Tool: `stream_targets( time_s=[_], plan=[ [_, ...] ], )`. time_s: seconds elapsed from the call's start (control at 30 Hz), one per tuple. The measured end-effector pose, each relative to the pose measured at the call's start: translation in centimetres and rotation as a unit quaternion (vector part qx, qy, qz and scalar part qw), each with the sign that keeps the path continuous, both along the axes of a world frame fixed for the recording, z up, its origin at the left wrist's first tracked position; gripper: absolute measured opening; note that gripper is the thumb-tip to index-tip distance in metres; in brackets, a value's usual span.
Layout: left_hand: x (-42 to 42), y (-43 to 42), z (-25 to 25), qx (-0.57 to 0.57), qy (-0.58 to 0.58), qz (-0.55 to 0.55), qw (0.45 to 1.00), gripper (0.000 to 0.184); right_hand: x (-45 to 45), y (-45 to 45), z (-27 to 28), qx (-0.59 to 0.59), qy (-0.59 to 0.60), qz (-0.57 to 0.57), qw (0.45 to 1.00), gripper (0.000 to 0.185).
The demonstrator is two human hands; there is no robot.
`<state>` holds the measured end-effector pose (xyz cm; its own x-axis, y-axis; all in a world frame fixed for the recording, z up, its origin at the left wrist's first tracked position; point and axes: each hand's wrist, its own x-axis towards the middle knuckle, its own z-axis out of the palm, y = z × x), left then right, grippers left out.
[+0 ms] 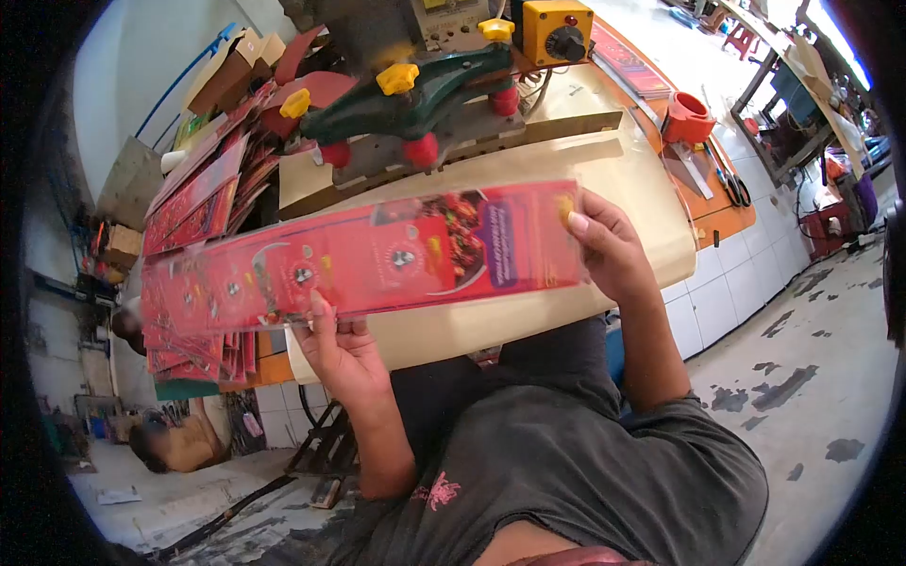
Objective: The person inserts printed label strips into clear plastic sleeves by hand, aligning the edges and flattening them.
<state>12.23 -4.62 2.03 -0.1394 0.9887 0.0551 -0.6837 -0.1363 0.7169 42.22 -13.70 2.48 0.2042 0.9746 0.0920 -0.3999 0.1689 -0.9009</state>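
Observation:
A long red printed plastic sheet with food pictures and a purple label is stretched out in front of me, tilted slightly up to the right. My right hand pinches its right end, thumb on top. Near the middle of the lower edge, my left hand grips it between thumb and fingers. The sheet's left end overlaps, in view, a heap of similar red printed sheets. Behind it stands a press with a dark green arm, yellow knobs and red feet.
Tan paper covers the table. A yellow control box stands at the back. On the right lie a red tape dispenser, scissors and a stack of printed sheets. Another person is low at the left.

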Motion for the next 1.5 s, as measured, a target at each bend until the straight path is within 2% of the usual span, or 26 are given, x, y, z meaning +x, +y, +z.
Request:
stream_targets(
  time_s=[0.13,0.2,0.27,0.33,0.47,0.57,0.6,0.67,0.7,0.73,0.8,1.0,1.1,1.33,1.4,1.47,1.5],
  plan=[
    [0.5,0.1,-0.5,-0.019,0.024,-0.024,0.999,0.028,-0.6,0.6,0.3,-0.035,-0.029,-0.093,0.995,0.035],
    [-0.9,1.0,-1.0,-0.024,0.029,-0.025,0.999,0.025,1.9,-0.2,-0.8,-0.058,-0.085,-0.06,0.993,0.033],
    [-2.3,2.3,-0.3,-0.045,0.045,0.034,0.997,0.024,3.5,-0.6,-1.0,-0.055,-0.07,-0.11,0.99,0.032],
    [-4.9,4.0,-0.2,-0.007,0.073,0.106,0.992,0.025,4.9,-1.3,-0.3,-0.051,-0.074,-0.135,0.987,0.035],
    [-9.1,6.2,0.6,-0.007,0.098,0.137,0.986,0.025,9.3,-2.9,-1.7,-0.062,-0.115,-0.183,0.974,0.041],
    [-11.3,7.2,0.7,-0.003,0.195,-0.004,0.981,0.028,12.4,-3.7,-2.6,-0.068,-0.153,-0.184,0.969,0.04],
    [-11.8,7.7,0.4,-0.004,0.196,0.004,0.981,0.028,13.1,-3.8,-3.0,-0.053,-0.134,-0.185,0.972,0.038],
    [-12.9,8.8,-0.4,-0.002,0.232,-0.066,0.971,0.032,13.9,-3.9,-3.2,-0.036,-0.082,-0.173,0.981,0.036],
    [-12.8,8.7,0.3,0.012,0.261,-0.118,0.958,0.032,14.1,-3.7,-3.2,-0.037,-0.081,-0.17,0.981,0.036],
    [-12.8,8.8,0.6,0.008,0.262,-0.117,0.958,0.032,14.4,-3.4,-3.3,-0.048,-0.094,-0.167,0.98,0.035],
    [-12.5,9.1,1.1,-0.012,0.299,-0.214,0.93,0.032,14.4,-3.1,-3.2,-0.069,-0.107,-0.166,0.978,0.034],
    [-11.1,10.7,0.8,-0.017,0.258,-0.213,0.942,0.032,12.9,-2.1,-1.8,-0.138,-0.109,-0.135,0.975,0.039],
    [-11.5,11.1,0.5,-0.019,0.249,-0.235,0.939,0.03,12.4,-1.8,-1.2,-0.148,-0.1,-0.097,0.979,0.04],
    [-12.6,12.0,-0.7,-0.012,0.241,-0.248,0.938,0.026,13.8,-1.1,-1.8,-0.142,-0.103,-0.108,0.979,0.037],
    [-12.8,12.4,-1.2,-0.021,0.274,-0.221,0.936,0.025,15.0,-1.0,-2.0,-0.128,-0.176,-0.051,0.975,0.033],
    [-12.7,12.0,-1.2,-0.035,0.278,-0.197,0.939,0.024,14.5,-0.9,-1.7,-0.12,-0.19,-0.052,0.973,0.03],
    [-13.4,12.7,-1.7,-0.038,0.267,-0.222,0.937,0.025,14.5,-0.9,-1.7,-0.123,-0.186,-0.054,0.973,0.029]
  ],
)
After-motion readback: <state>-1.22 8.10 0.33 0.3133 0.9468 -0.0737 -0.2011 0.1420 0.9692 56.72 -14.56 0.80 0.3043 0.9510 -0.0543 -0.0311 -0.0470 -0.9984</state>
